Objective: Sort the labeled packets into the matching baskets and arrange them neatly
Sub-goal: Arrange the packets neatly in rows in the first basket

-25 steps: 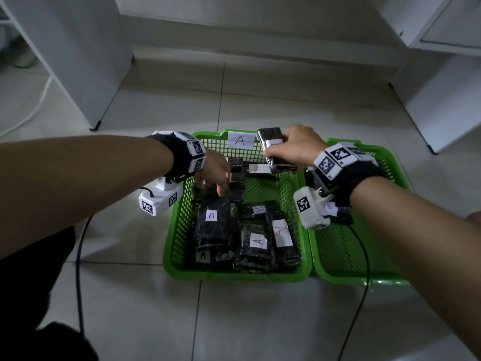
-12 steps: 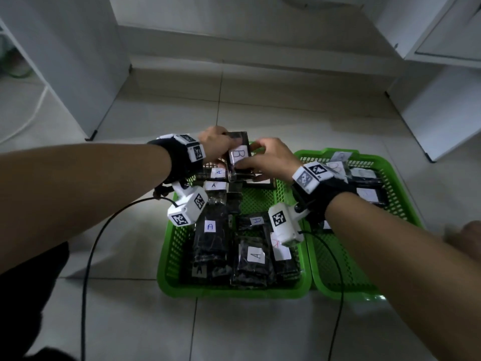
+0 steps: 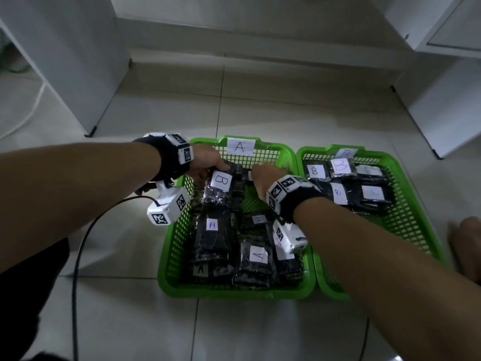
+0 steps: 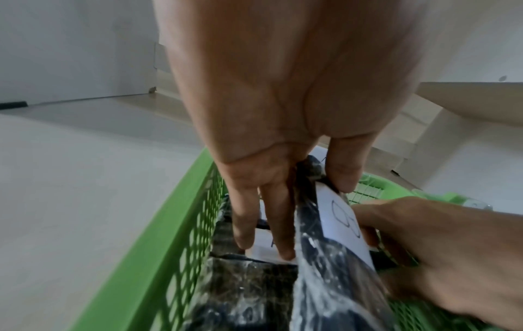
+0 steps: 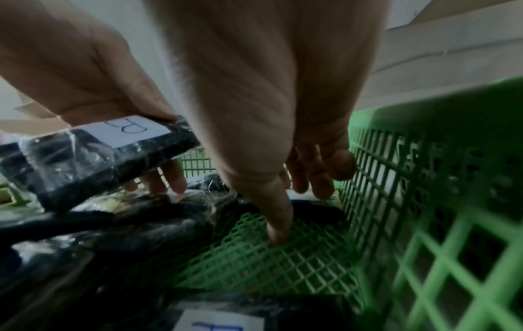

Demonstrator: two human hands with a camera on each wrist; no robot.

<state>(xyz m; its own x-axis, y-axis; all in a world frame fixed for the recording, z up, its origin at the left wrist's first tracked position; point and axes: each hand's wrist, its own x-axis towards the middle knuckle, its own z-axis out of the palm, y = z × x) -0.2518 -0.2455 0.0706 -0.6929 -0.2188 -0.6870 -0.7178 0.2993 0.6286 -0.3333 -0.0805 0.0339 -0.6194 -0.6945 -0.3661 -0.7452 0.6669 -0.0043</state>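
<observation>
Pale tiled floor (image 3: 260, 105), dim light, white cabinets (image 3: 65, 61) behind. Two green mesh baskets side by side, rims touching: left basket (image 3: 169, 256) tagged "A" on a white card (image 3: 240, 146) at its far wall, right basket (image 3: 406, 222) with a blurred card (image 3: 346, 153) at its far wall, letter unreadable. Held by the left hand (image 3: 205, 165), thumb on top and fingers beneath, over the far part of the left basket: a dark plastic-wrapped packet (image 3: 220, 187) labelled "B" in black. Right hand (image 3: 263, 178) down in the same basket just beside that packet, fingers loosely curled toward the mesh, gripping nothing visible. Below, more dark packets (image 3: 257, 256) lying flat with "A" labels, in blue or black pen. In the right basket, packets (image 3: 341, 166) marked "B", one in red, others in black or blue; two labels too faint to read.
</observation>
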